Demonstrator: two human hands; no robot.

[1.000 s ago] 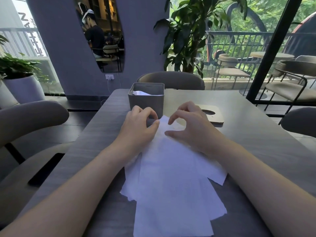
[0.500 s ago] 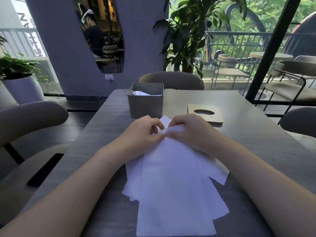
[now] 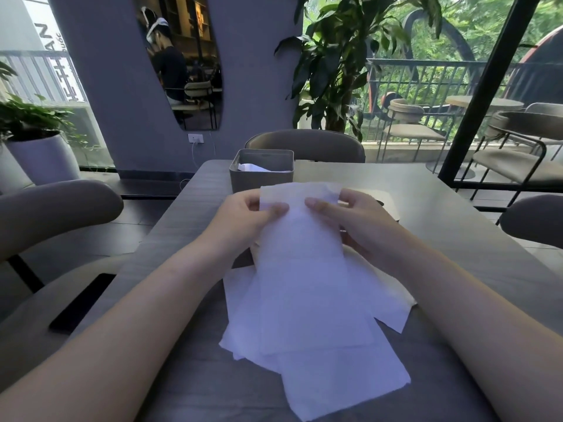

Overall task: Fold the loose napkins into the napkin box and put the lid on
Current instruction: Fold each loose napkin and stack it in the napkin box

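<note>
A white napkin (image 3: 300,239) is lifted by its far edge above a pile of loose napkins (image 3: 329,370) on the grey table. My left hand (image 3: 249,217) pinches its left top corner and my right hand (image 3: 353,217) pinches the right one. Just behind the raised napkin stands the grey napkin box (image 3: 262,181), open, with a white napkin (image 3: 253,167) inside. The wooden lid (image 3: 388,202) lies to the right of the box, mostly hidden behind my right hand.
The grey table (image 3: 457,239) stretches right and far. A padded chair back (image 3: 304,144) stands behind the box. Another chair (image 3: 54,214) is at the left, with a dark phone (image 3: 82,303) on its seat. A chair (image 3: 533,220) sits at the right edge.
Both hands gripped the top napkin's far edge on the table and have raised it off the pile, so it now hangs in front of the box and hides most of the lid.
</note>
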